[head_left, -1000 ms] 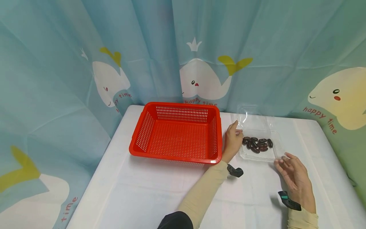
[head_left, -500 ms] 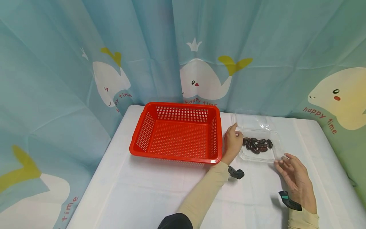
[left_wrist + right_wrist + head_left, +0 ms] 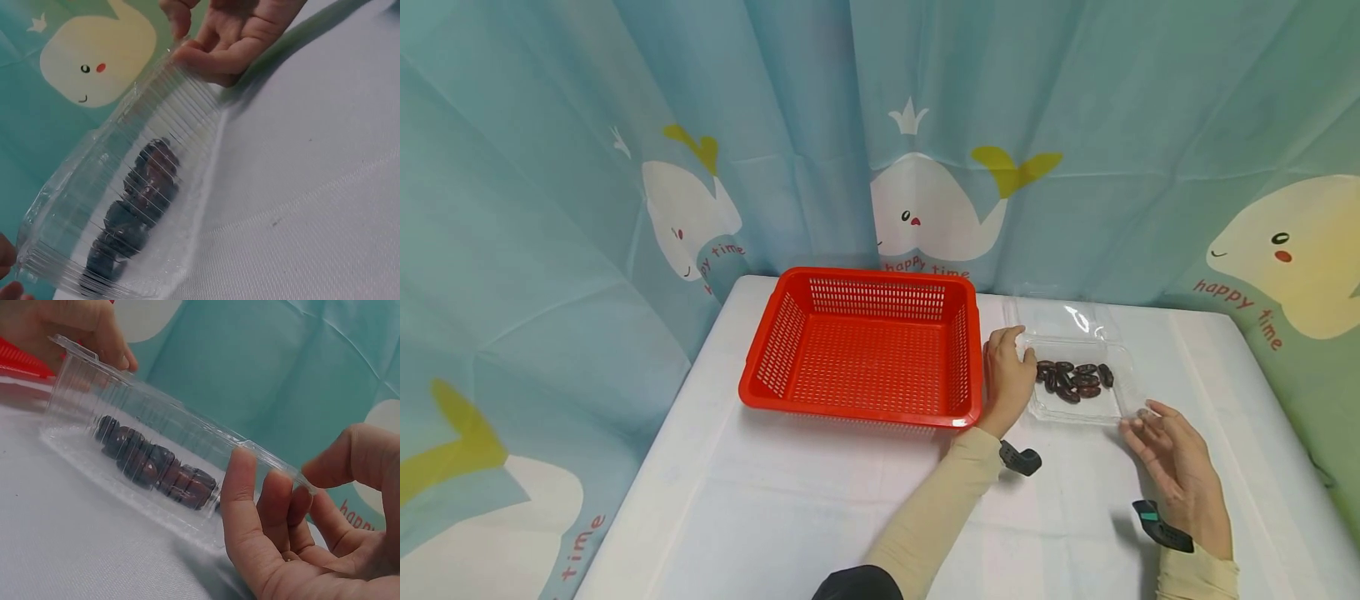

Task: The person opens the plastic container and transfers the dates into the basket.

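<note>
A clear plastic clamshell box (image 3: pixel 1067 412) stands on the white table with its lid (image 3: pixel 1063 317) folded back behind it. Inside lie several dark brown dates (image 3: pixel 1086 381), also visible through the ribbed wall in both wrist views. At the box's left side, my left hand (image 3: pixel 1009 375) holds the rim, its fingers partly hidden in the head view. My right hand (image 3: pixel 1180 467) pinches the near right corner of the rim between thumb and fingers, as the right wrist view shows. The box rests on the cloth.
A red slotted plastic basket (image 3: pixel 868 367) sits left of the box, close beside my left forearm. Pale cloth covers the table (image 3: pixel 820 500). A blue-green curtain (image 3: pixel 805 125) with printed whales hangs along the back and sides.
The box's lid has swung further back and lies lower. My left hand has shifted slightly at the box's left side. The right hand keeps its hold with hardly any movement.
</note>
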Tool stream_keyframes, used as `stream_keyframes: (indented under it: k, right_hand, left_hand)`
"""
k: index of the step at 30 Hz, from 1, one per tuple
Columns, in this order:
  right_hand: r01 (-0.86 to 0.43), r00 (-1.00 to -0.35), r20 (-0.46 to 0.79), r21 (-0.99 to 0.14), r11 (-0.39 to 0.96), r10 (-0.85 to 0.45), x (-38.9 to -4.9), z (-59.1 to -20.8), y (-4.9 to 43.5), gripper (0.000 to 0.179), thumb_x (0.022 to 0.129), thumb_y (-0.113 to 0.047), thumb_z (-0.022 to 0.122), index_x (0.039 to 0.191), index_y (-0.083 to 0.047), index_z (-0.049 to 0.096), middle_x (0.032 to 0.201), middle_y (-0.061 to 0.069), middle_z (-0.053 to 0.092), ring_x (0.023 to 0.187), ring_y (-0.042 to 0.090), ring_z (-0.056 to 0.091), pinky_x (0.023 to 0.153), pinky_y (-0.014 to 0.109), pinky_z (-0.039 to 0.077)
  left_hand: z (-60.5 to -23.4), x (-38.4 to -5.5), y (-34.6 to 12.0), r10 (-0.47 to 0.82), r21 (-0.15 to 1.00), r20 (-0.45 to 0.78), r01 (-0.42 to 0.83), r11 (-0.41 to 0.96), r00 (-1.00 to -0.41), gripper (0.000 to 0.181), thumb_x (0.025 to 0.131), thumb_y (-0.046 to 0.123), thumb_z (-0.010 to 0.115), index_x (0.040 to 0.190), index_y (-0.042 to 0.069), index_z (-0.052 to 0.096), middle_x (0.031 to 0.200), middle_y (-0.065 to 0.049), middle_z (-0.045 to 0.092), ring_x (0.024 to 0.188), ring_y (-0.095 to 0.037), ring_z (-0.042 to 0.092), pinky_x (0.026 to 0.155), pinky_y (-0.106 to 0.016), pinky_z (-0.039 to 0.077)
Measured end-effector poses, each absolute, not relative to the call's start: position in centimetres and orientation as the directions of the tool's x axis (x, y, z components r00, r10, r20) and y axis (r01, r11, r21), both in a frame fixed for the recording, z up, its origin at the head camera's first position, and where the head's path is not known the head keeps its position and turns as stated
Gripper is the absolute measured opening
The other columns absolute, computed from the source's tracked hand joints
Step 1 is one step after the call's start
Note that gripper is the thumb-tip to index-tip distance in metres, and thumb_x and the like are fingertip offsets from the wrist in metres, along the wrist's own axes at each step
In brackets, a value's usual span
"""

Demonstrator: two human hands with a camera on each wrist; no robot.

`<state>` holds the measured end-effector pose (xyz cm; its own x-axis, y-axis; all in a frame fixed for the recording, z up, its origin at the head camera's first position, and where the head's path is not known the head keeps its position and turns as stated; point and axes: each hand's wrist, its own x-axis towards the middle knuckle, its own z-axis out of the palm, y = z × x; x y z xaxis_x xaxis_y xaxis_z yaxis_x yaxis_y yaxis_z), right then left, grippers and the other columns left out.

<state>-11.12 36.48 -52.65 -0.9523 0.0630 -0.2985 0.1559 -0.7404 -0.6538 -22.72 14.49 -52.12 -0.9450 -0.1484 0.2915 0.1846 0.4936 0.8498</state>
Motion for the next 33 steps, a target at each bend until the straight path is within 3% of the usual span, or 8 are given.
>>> stream_keyframes:
  k: [7, 16, 25, 33]
  right_hand:
    - [0.174, -0.951, -0.307, -0.655, -0.735, 0.048, -11.1, -52.7, 36.7, 0.024, 0.108, -0.004, 0.047, 0.123, -0.014, 0.064, 0.097, 0.006, 0.068, 0.095, 0.019, 0.071, 0.088, 0.036, 0.064]
    - [0.201, -0.943, -0.329, -0.676, -0.709, 0.047, -11.2, -52.7, 36.9, 0.030, 0.108, -0.005, 0.048, 0.126, -0.018, 0.067, 0.100, 0.004, 0.064, 0.095, 0.017, 0.070, 0.088, 0.034, 0.063]
    - [0.216, -0.944, -0.328, -0.650, -0.729, 0.012, -11.1, -52.8, 37.1, 0.028, 0.109, -0.007, 0.047, 0.126, -0.018, 0.066, 0.104, 0.005, 0.064, 0.101, 0.020, 0.071, 0.091, 0.035, 0.063]
    - [0.212, -0.953, -0.303, -0.642, -0.737, -0.010, -11.1, -53.1, 37.3, 0.031, 0.109, -0.004, 0.044, 0.128, -0.016, 0.065, 0.107, 0.006, 0.064, 0.102, 0.022, 0.071, 0.094, 0.036, 0.062]
  left_hand:
    - [-51.4, -22.4, 14.4, -0.101, 0.814, 0.285, 0.185, 0.550, -0.953, 0.035, 0.095, 0.008, 0.071, 0.130, 0.014, 0.071, 0.130, -0.004, 0.067, 0.116, -0.021, 0.061, 0.104, -0.029, 0.049]
    - [-50.7, -22.3, 14.4, 0.015, 0.709, 0.407, 0.326, 0.625, -0.913, 0.027, 0.095, 0.010, 0.074, 0.119, 0.020, 0.074, 0.122, 0.001, 0.068, 0.114, -0.016, 0.058, 0.098, -0.021, 0.046]
    - [-50.1, -22.3, 14.4, 0.274, 0.619, 0.404, 0.482, 0.620, -0.873, 0.034, 0.096, 0.021, 0.076, 0.130, 0.023, 0.069, 0.129, 0.005, 0.066, 0.118, -0.013, 0.057, 0.099, -0.012, 0.043]
    - [-49.7, -22.7, 15.0, 0.552, 0.514, 0.268, 0.602, 0.611, -0.790, 0.043, 0.097, 0.033, 0.075, 0.139, 0.025, 0.065, 0.135, 0.010, 0.067, 0.125, -0.007, 0.059, 0.108, -0.011, 0.039]
